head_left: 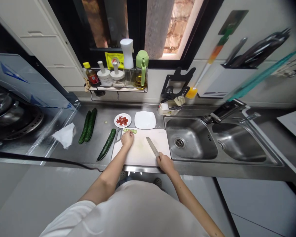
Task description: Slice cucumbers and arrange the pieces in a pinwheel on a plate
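Chopped red chilli (122, 120) in small white dish (127, 125).

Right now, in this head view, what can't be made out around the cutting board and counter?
- Cucumber slices: partly covered by the left hand; count unclear.
- Knife: handle hidden inside the right hand.
- Red bits on the small plate: too small to identify.
- Wall utensils: blurred at the picture's edge.
- Bottle label: too small to read.

A cutting board (140, 148) lies on the counter (101, 131), the sink (192, 141) to its right. Cucumber slices (130, 131) sit at its far edge. Three cucumbers (91, 126) lie left; two plates (145, 119) stand behind.
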Action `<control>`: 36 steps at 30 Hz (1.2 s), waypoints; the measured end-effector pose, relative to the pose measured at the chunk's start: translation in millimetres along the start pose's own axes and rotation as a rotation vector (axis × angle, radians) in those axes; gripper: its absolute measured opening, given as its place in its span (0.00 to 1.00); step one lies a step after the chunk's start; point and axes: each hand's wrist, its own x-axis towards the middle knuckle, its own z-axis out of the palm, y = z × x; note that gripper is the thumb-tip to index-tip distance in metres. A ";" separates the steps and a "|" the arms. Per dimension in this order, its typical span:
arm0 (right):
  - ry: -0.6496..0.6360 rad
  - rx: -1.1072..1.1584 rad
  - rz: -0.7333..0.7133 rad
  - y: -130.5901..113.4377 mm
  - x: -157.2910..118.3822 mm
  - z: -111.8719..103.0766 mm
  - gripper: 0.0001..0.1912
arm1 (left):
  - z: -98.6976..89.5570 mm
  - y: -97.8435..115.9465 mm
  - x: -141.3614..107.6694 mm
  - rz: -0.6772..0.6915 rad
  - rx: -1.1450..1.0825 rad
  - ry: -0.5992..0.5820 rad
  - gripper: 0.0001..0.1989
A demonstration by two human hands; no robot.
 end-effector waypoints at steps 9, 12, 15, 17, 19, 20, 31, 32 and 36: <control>0.003 -0.015 0.011 -2.9 -3.9 -1.9 0.14 | 1.7 19.6 12.7 0.066 0.124 -0.100 0.16; 0.004 -0.008 0.006 -2.8 -4.0 -1.7 0.14 | 3.2 21.4 18.0 0.095 0.161 -0.112 0.18; 0.002 0.001 -0.003 -2.1 -3.7 -0.9 0.14 | 4.8 22.0 22.4 0.111 0.183 -0.131 0.19; 0.009 0.000 -0.011 -1.8 -3.4 -0.2 0.14 | 5.5 22.4 24.3 0.110 0.194 -0.135 0.19; 0.014 -0.004 -0.015 -1.8 -3.1 0.1 0.14 | 5.8 22.7 25.4 0.110 0.201 -0.142 0.18; 0.013 -0.005 -0.014 -2.0 -3.1 0.0 0.14 | 5.8 22.8 25.6 0.111 0.205 -0.145 0.18; 0.007 -0.010 -0.007 -2.2 -3.3 -0.7 0.14 | 3.6 22.7 23.8 0.114 0.210 -0.129 0.12; 0.008 -0.009 -0.008 -2.1 -3.2 -0.4 0.14 | 3.2 22.9 23.6 0.110 0.207 -0.124 0.11; 0.011 -0.007 -0.005 -2.0 -3.0 0.4 0.14 | 0.6 23.4 22.5 0.053 0.149 -0.152 0.10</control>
